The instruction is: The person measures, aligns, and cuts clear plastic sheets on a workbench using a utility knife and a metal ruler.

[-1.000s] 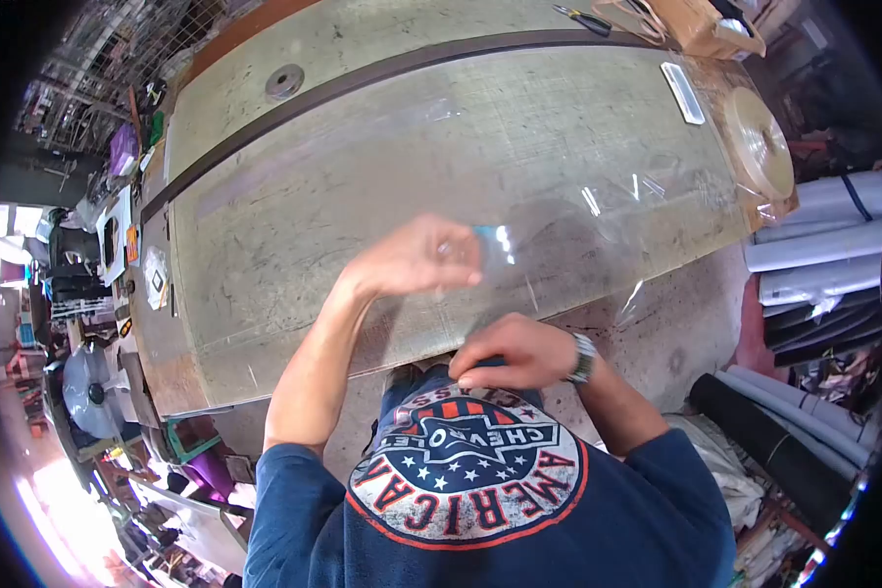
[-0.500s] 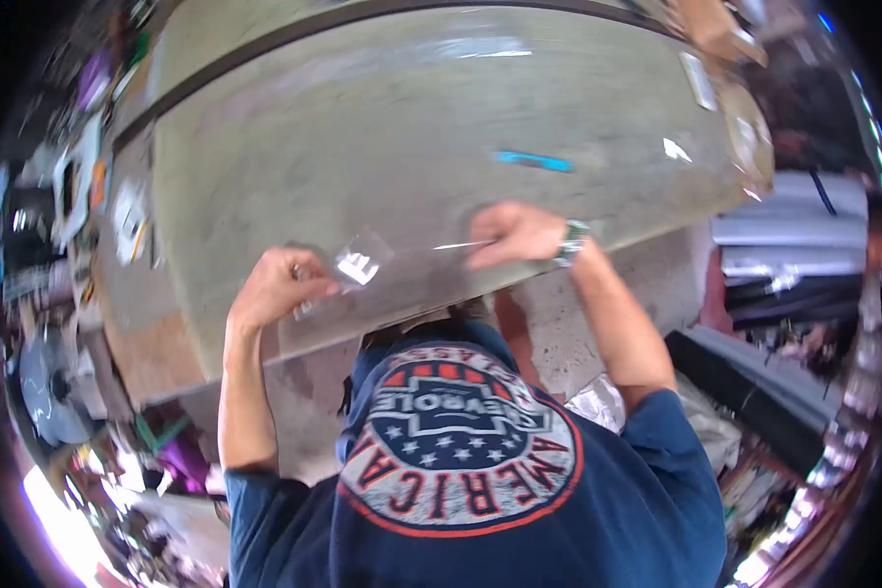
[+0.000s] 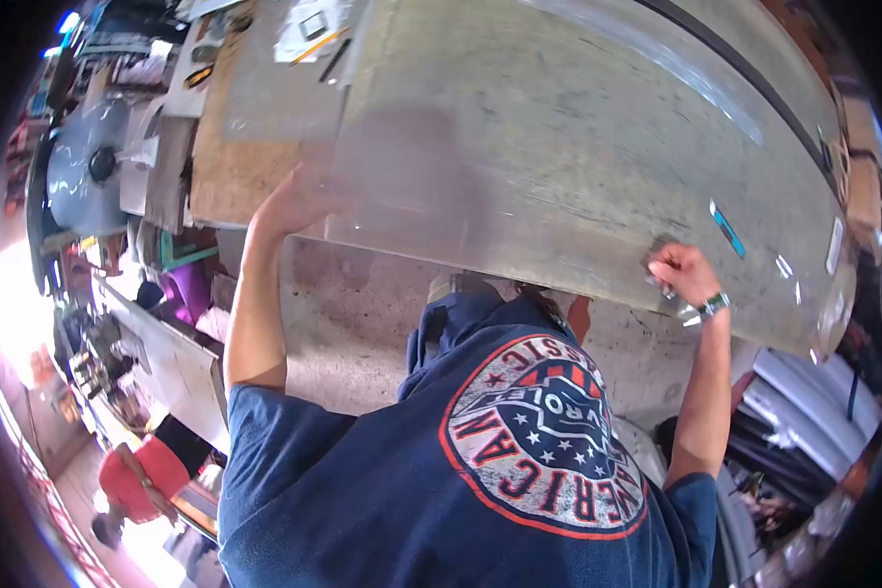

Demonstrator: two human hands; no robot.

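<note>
My left hand [image 3: 309, 201] reaches over the near edge of the worktable at the left, its fingers smeared by motion. Just beyond them a greyish see-through blur [image 3: 412, 162] spreads over the table; what it is cannot be made out. At the near edge on the right, my right hand [image 3: 688, 274] is closed, thumb and fingers together, with a small scrap of clear plastic [image 3: 667, 290] glinting at its fingertips. A blue cutter-like tool [image 3: 727, 230] lies on the table beyond this hand.
The worktable [image 3: 559, 167] has a scratched, greenish top and a dark bar [image 3: 745, 64] across its far side. At the left lie a white sheet [image 3: 309, 29] and a yellow-black tool [image 3: 198, 76]. Grey rolls [image 3: 804, 397] stand at the right. A person in red [image 3: 145, 480] is at lower left.
My hands have moved apart, the left to the table's left end, the right along the near edge to the right. The clear piece by my left hand has become a blur. My view has turned left.
</note>
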